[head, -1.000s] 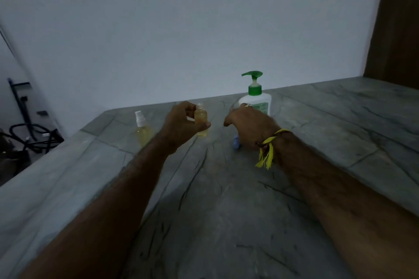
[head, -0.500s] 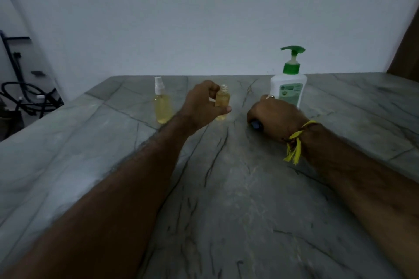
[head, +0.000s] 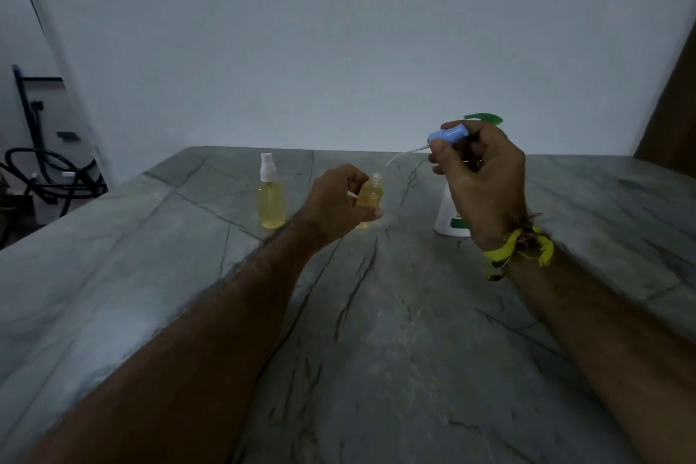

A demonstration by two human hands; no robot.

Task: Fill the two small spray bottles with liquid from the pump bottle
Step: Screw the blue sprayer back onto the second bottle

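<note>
Left hand (head: 335, 203) grips the clear uncapped bottle (head: 371, 200); right hand (head: 482, 177) pinches the blue sprayer (head: 448, 134).

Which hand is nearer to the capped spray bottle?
Left. The left hand grips the open bottle just right of the capped bottle; the right hand is farther right, holding the blue sprayer.

Left hand (head: 331, 205) grips open bottle (head: 370, 198) on table (head: 395, 331); right hand (head: 486, 177) pinches blue sprayer (head: 448, 133) above.
</note>
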